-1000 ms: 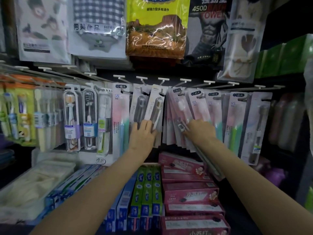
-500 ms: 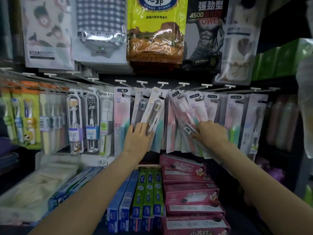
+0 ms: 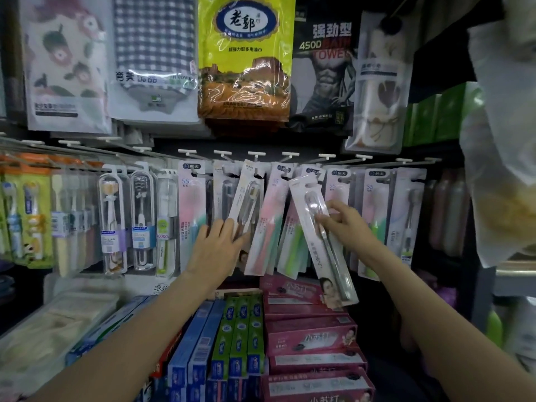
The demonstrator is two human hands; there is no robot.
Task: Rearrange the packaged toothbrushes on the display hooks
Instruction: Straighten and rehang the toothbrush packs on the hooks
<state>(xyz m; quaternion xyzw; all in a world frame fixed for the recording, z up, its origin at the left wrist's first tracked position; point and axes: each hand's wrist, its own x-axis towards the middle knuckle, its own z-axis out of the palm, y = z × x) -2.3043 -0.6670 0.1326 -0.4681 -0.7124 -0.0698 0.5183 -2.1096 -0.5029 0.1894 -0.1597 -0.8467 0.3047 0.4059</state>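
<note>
A row of white display hooks [image 3: 256, 154] carries packaged toothbrushes across the middle of the rack. My right hand [image 3: 343, 224] pinches a white pack with a grey toothbrush [image 3: 322, 242], tilted, its top edge just below the hooks and off them. My left hand [image 3: 216, 248] lies with straight fingers on a tilted white pack with a brown-bristled brush [image 3: 245, 198] that still hangs from its hook. Pink-and-green toothbrush packs [image 3: 268, 224] hang between and behind both hands.
Clear-cased toothbrushes [image 3: 113, 219] and orange-carded children's brushes [image 3: 32, 210] hang at the left. Pink toothpaste boxes [image 3: 310, 338], green boxes [image 3: 240, 338] and blue boxes [image 3: 200, 349] lie stacked below. Packaged towels [image 3: 243, 59] hang above. A pale plastic bag [image 3: 499, 158] hangs at the right.
My right hand has pulled the white grey-brush pack out from the hanging bunch and lifted it forward, tilted. My left hand has stayed on the brown-bristled pack, which now tilts more.
</note>
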